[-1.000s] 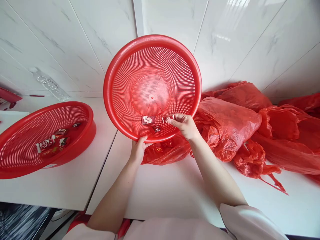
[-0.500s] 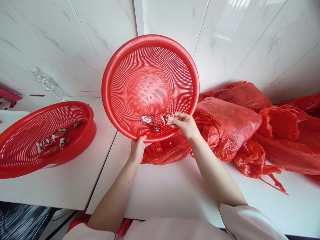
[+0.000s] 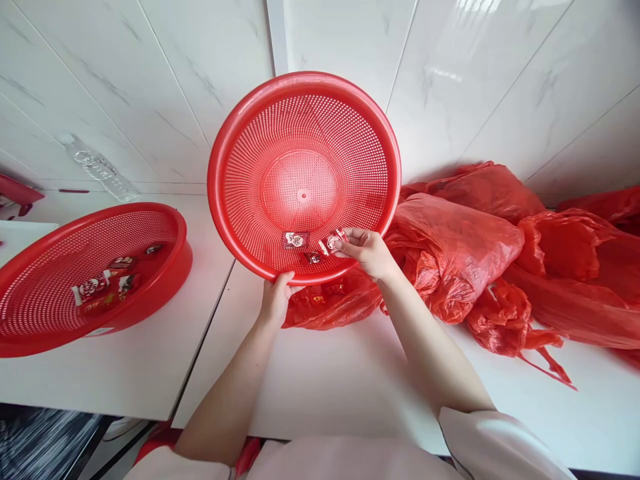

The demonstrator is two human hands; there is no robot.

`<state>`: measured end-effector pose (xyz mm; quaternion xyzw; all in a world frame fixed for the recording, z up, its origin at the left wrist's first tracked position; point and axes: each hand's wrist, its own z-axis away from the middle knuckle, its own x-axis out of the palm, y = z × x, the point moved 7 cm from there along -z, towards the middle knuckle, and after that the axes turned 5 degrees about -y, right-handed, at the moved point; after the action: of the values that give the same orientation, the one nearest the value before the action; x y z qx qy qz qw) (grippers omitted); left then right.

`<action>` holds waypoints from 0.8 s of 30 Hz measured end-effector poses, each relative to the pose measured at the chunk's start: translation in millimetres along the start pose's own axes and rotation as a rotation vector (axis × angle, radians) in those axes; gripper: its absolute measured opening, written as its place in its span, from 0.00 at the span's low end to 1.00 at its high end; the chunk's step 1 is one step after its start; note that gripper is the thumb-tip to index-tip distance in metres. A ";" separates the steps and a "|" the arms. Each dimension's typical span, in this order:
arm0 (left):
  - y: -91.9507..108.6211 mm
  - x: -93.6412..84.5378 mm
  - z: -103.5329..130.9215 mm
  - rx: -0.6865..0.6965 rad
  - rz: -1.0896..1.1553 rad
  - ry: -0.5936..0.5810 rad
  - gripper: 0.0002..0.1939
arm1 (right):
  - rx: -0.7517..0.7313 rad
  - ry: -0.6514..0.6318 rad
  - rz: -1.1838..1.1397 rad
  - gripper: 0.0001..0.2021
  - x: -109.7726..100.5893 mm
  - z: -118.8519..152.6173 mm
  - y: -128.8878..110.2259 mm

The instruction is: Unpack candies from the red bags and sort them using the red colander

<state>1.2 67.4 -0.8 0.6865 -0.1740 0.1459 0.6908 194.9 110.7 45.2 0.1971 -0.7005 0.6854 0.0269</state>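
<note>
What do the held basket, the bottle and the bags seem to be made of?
Held basket: glossy moulded plastic, probably; its smooth rim shines.
Bottle: likely thin clear plastic; the wall shows through.
Bags: seemingly thin plastic film, semi-glossy; they crumple and look slightly see-through.

I saw solid red on the raised basket (image 3: 306, 81) and the lower basket (image 3: 173, 275), both patterned with fine mesh holes. The pinched packet (image 3: 331, 244) was red and white, the plastic bags (image 3: 457, 243) translucent red. Grey veins marbled the white wall tiles (image 3: 345, 40); the tabletop (image 3: 325, 380) was plain white. The corner surface (image 3: 45, 437) looked black with pale streaks, though I saw it poorly.
</note>
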 end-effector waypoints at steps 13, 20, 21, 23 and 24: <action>1.3 1.4 1.3 -0.026 -0.030 0.014 0.25 | -0.063 0.017 0.027 0.16 3.0 -1.0 -0.6; 2.6 2.5 1.4 -0.009 -0.020 0.017 0.27 | -0.124 0.251 -0.072 0.14 -20.1 -1.2 -6.0; 2.3 2.3 1.5 -0.010 -0.020 0.018 0.27 | -0.124 0.256 -0.089 0.14 -21.2 -1.7 -6.3; 1.7 2.1 1.8 -0.013 -0.015 0.016 0.27 | -0.131 0.247 -0.116 0.13 -21.6 -3.1 -7.1; 1.5 2.0 1.8 -0.012 -0.012 0.013 0.28 | -0.133 0.238 -0.132 0.12 -21.2 -3.7 -7.3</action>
<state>2.3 65.5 1.5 0.6823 -0.1659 0.1452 0.6970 215.8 119.5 45.8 0.1580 -0.7218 0.6526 0.1679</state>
